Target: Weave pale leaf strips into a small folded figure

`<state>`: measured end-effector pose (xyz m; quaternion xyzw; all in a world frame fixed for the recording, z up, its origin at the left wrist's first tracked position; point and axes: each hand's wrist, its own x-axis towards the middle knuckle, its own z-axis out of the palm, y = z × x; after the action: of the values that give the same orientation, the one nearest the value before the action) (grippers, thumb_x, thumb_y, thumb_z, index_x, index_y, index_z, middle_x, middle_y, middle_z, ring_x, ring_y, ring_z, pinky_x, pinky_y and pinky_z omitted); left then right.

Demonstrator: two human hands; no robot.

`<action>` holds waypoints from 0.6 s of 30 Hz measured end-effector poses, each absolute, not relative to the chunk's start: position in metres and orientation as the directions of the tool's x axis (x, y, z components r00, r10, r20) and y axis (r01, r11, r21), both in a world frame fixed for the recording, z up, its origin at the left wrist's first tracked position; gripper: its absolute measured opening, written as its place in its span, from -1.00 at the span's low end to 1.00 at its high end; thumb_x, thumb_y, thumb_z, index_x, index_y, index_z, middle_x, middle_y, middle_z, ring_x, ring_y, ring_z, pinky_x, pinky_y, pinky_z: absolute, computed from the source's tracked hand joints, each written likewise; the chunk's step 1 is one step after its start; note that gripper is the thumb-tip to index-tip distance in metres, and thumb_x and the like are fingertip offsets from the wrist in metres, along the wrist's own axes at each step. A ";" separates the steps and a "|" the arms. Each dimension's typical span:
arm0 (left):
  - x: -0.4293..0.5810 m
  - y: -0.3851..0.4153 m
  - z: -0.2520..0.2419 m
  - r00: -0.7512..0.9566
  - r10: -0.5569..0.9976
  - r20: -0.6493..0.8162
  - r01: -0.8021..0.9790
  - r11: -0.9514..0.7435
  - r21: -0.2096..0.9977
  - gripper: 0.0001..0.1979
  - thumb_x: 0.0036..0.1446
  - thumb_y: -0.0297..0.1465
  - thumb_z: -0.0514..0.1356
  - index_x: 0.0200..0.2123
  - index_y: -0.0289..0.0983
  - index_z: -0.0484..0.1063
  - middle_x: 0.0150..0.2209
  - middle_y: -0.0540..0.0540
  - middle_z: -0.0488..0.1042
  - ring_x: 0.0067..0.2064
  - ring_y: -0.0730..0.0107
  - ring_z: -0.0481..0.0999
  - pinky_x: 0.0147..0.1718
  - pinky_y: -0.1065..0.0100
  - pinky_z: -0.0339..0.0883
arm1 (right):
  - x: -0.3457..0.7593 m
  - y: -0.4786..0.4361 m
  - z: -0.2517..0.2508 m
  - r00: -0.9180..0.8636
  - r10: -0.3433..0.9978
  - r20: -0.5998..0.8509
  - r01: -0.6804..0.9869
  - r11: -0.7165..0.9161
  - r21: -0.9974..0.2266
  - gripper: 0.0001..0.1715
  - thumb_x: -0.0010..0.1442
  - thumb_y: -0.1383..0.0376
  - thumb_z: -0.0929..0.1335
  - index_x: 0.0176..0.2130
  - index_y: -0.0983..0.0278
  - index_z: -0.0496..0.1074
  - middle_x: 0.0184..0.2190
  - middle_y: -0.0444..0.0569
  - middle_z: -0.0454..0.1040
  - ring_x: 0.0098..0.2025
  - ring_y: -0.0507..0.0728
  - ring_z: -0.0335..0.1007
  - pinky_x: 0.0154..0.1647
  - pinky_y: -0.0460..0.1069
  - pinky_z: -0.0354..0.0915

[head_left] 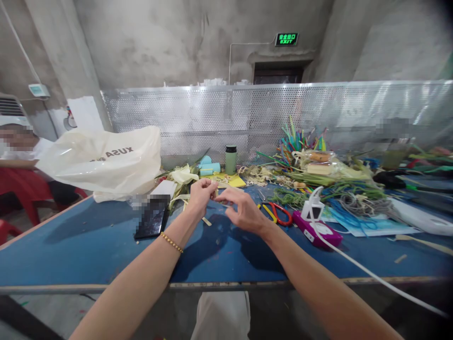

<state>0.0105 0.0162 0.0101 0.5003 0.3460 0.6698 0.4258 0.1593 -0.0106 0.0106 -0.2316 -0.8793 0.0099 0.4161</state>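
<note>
Both my hands hover above the blue table (88, 245), close together near its middle. My left hand (201, 192) is curled in a pinch around a thin pale strip that I can barely make out. My right hand (240, 208) has its fingers bent and its fingertips pinched toward the left hand, touching the same small strip. A short pale strip piece (206, 221) lies on the table just below my left hand. A bead bracelet sits on my left wrist.
A black phone (153, 218) lies left of my hands, red-handled scissors (279, 215) and a purple power strip (316, 230) with white charger and cable to the right. A large plastic bag (106, 160), green bottle (230, 160), leaves and coloured strips crowd the back. A person sits far left.
</note>
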 end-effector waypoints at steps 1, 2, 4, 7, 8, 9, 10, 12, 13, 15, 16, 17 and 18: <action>0.012 0.016 0.010 -0.147 0.907 0.395 -0.204 -0.418 0.885 -0.77 -0.16 -0.36 0.32 -0.61 -0.30 0.30 -0.71 0.09 0.27 -0.65 0.58 0.20 -0.62 0.46 0.06 | 0.159 -0.009 0.011 -0.486 0.469 0.737 0.387 0.872 -0.300 -0.56 -0.08 0.55 0.21 -0.23 0.31 0.48 -0.28 -0.01 0.52 -0.27 0.08 0.39 -0.17 -0.03 0.31; 0.013 0.017 0.009 -0.153 0.900 0.409 -0.188 -0.433 0.882 -0.78 -0.15 -0.36 0.31 -0.59 -0.30 0.31 -0.70 0.08 0.28 -0.65 0.57 0.21 -0.61 0.46 0.08 | 0.159 -0.007 0.010 -0.427 0.530 0.732 0.376 0.841 -0.389 -0.58 -0.06 0.54 0.21 -0.25 0.31 0.50 -0.30 -0.02 0.54 -0.29 0.08 0.41 -0.20 -0.04 0.32; 0.015 0.017 0.007 -0.165 0.889 0.427 -0.169 -0.452 0.876 -0.81 -0.13 -0.36 0.30 -0.55 -0.29 0.32 -0.69 0.08 0.30 -0.64 0.55 0.24 -0.59 0.46 0.11 | 0.159 -0.004 0.009 -0.312 0.642 0.700 0.383 0.759 -0.526 -0.65 0.04 0.47 0.20 -0.29 0.31 0.52 -0.34 -0.02 0.56 -0.32 0.08 0.44 -0.26 -0.06 0.33; 0.020 0.015 0.006 -0.164 0.879 0.447 -0.154 -0.470 0.869 -0.83 -0.11 -0.36 0.29 -0.52 -0.30 0.36 -0.68 0.08 0.32 -0.61 0.54 0.27 -0.56 0.46 0.14 | 0.157 0.001 0.007 -0.185 0.717 0.672 0.494 0.659 -0.567 -0.69 0.15 0.31 0.22 -0.40 0.29 0.53 -0.44 -0.03 0.56 -0.39 0.09 0.43 -0.38 -0.09 0.28; 0.021 0.014 0.005 -0.149 0.879 0.452 -0.156 -0.472 0.867 -0.83 -0.11 -0.36 0.29 -0.51 -0.30 0.36 -0.67 0.07 0.32 -0.61 0.54 0.27 -0.55 0.46 0.14 | 0.157 0.002 0.005 -0.163 0.716 0.678 0.535 0.642 -0.549 -0.69 0.15 0.28 0.24 -0.43 0.28 0.53 -0.47 -0.04 0.55 -0.42 0.08 0.42 -0.41 -0.09 0.26; 0.023 0.013 0.005 -0.129 0.880 0.457 -0.159 -0.473 0.867 -0.84 -0.11 -0.36 0.29 -0.51 -0.30 0.37 -0.66 0.07 0.33 -0.60 0.54 0.27 -0.55 0.46 0.15 | 0.156 0.004 0.004 -0.157 0.717 0.679 0.560 0.631 -0.537 -0.70 0.14 0.26 0.25 -0.45 0.27 0.53 -0.49 -0.05 0.54 -0.43 0.08 0.40 -0.42 -0.10 0.24; 0.025 0.012 0.004 -0.107 0.881 0.461 -0.161 -0.473 0.866 -0.84 -0.12 -0.36 0.30 -0.52 -0.30 0.37 -0.66 0.07 0.33 -0.60 0.54 0.26 -0.55 0.46 0.15 | 0.156 0.006 0.003 -0.157 0.726 0.670 0.569 0.621 -0.539 -0.72 0.13 0.25 0.27 -0.47 0.26 0.52 -0.52 -0.06 0.53 -0.46 0.07 0.38 -0.44 -0.10 0.23; 0.029 0.010 0.003 -0.071 0.879 0.472 -0.150 -0.477 0.866 -0.84 -0.12 -0.37 0.30 -0.53 -0.30 0.38 -0.65 0.07 0.33 -0.59 0.54 0.26 -0.56 0.46 0.13 | 0.156 0.010 0.002 -0.143 0.761 0.633 0.556 0.591 -0.584 -0.72 0.09 0.26 0.28 -0.54 0.27 0.49 -0.60 -0.10 0.48 -0.52 0.04 0.33 -0.48 -0.11 0.20; 0.031 0.009 0.003 -0.062 0.874 0.481 -0.134 -0.485 0.864 -0.84 -0.12 -0.37 0.30 -0.53 -0.31 0.40 -0.64 0.06 0.33 -0.59 0.55 0.25 -0.56 0.46 0.13 | 0.156 0.012 0.001 -0.124 0.782 0.610 0.543 0.569 -0.618 -0.71 0.07 0.26 0.28 -0.58 0.29 0.46 -0.64 -0.11 0.44 -0.55 0.02 0.30 -0.50 -0.12 0.18; 0.033 0.008 0.002 -0.055 0.865 0.499 -0.097 -0.502 0.859 -0.85 -0.10 -0.36 0.30 -0.51 -0.32 0.42 -0.62 0.05 0.34 -0.58 0.54 0.26 -0.56 0.46 0.13 | 0.157 0.014 0.001 -0.081 0.814 0.576 0.500 0.533 -0.683 -0.71 0.03 0.26 0.30 -0.64 0.30 0.40 -0.69 -0.13 0.38 -0.59 0.00 0.26 -0.54 -0.13 0.16; 0.034 0.007 0.002 -0.057 0.861 0.505 -0.079 -0.509 0.857 -0.85 -0.09 -0.35 0.29 -0.51 -0.32 0.43 -0.62 0.05 0.35 -0.57 0.54 0.26 -0.55 0.46 0.14 | 0.157 0.015 0.001 -0.066 0.826 0.560 0.473 0.520 -0.711 -0.72 0.01 0.26 0.31 -0.65 0.31 0.39 -0.69 -0.14 0.37 -0.59 -0.01 0.25 -0.56 -0.13 0.15; 0.034 0.007 0.001 -0.063 0.859 0.509 -0.064 -0.512 0.857 -0.85 -0.09 -0.35 0.28 -0.51 -0.33 0.44 -0.62 0.04 0.36 -0.57 0.54 0.27 -0.55 0.46 0.14 | 0.157 0.015 0.001 -0.054 0.838 0.543 0.440 0.508 -0.741 -0.75 -0.01 0.26 0.32 -0.64 0.31 0.38 -0.70 -0.14 0.36 -0.60 -0.02 0.24 -0.57 -0.14 0.15; 0.034 0.006 0.001 -0.069 0.858 0.510 -0.053 -0.513 0.857 -0.85 -0.08 -0.35 0.28 -0.51 -0.33 0.44 -0.62 0.04 0.36 -0.56 0.53 0.28 -0.54 0.46 0.15 | 0.157 0.014 0.001 -0.043 0.853 0.521 0.404 0.492 -0.771 -0.77 -0.03 0.25 0.33 -0.62 0.31 0.38 -0.70 -0.15 0.36 -0.62 -0.02 0.24 -0.59 -0.14 0.14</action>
<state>0.0342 0.0064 0.0014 0.5840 0.3447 0.6447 0.3529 0.1572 0.0144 0.0008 -0.4556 -0.6893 0.2156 0.5203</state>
